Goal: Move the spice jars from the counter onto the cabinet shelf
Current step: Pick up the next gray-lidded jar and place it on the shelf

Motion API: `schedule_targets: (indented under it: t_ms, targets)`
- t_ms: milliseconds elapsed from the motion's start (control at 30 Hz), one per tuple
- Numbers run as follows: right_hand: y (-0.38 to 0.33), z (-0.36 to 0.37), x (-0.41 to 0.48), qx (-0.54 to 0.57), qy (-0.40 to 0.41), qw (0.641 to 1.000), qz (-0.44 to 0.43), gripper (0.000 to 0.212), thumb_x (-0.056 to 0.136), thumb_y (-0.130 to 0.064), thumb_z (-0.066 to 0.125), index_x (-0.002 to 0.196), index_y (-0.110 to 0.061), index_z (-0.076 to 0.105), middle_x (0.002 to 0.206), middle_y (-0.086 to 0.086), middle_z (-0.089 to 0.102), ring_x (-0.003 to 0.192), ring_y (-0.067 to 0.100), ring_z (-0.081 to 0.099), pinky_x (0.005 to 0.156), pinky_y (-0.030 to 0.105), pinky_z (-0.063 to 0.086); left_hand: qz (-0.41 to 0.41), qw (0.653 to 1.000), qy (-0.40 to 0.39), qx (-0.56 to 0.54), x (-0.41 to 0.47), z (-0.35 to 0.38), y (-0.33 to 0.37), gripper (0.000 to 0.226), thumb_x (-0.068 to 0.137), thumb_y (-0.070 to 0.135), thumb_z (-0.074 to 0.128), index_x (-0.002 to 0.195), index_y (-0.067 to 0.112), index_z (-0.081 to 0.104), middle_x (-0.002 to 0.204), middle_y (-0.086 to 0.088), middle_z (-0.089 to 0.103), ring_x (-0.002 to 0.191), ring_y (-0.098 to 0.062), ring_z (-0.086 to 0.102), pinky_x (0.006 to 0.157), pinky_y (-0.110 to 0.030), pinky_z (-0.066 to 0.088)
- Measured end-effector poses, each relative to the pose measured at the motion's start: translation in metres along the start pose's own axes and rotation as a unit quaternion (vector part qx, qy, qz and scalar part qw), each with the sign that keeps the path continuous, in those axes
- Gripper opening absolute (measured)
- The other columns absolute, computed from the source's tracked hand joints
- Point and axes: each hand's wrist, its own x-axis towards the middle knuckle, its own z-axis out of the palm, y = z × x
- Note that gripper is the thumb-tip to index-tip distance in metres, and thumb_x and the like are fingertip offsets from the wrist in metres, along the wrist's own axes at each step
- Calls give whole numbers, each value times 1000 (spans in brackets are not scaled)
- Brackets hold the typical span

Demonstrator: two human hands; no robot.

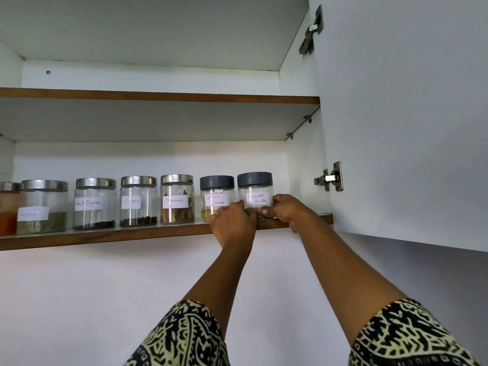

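A row of labelled spice jars stands on the lower cabinet shelf [111, 235]. At the right end is the coriander powder jar [255, 190] with a dark grey lid. My left hand [233, 223] and my right hand [284, 210] both grip its base from either side. Just left of it stands the garam masala jar [216, 194], also dark-lidded, partly hidden by my left hand. Further left are steel-lidded glass jars: cinnamon [177, 199], cloves [138, 202], black pepper [94, 204], a green-spice jar [43, 207] and a red-spice jar [8, 207] cut off at the frame edge.
The upper shelf [158, 96] holds nothing visible. The open cabinet door [409, 128] hangs at the right with two metal hinges [331, 178]. A short gap of shelf lies between the coriander jar and the cabinet's right wall [303, 167]. White wall below.
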Motion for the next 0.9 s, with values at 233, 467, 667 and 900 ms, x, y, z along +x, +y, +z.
schedule_targets:
  t_ms: [233,467,667,900]
  targets:
    - [-6,5,8,-66,8,997,31,42,87,-11,63,126,-4,53,128,17,57,115,31,55,103,38,41,12,995,-46,83,4,1,3,33,94,41,40,107,18,60,100,-7,66,102,-24,56,85,-37,36]
    - [-12,10,11,-127,24,988,85,33,88,-14,61,117,1,57,98,13,53,104,26,56,103,36,40,56,990,-99,78,2,-8,-4,34,97,36,33,109,13,54,107,-12,62,104,-28,54,89,-40,38]
    - [2,14,-42,-154,106,982,-40,40,95,-21,48,131,-4,44,132,16,53,120,32,51,105,42,39,131,985,-101,-53,-28,-24,-23,38,97,27,41,132,13,48,128,-14,57,123,-31,46,103,-41,32]
    - [81,65,-162,-75,88,983,-141,50,94,-22,54,141,-16,40,147,2,42,135,18,38,110,25,29,122,961,-102,-224,-142,-34,-70,44,96,27,51,139,18,46,143,-1,49,132,-18,41,104,-23,28]
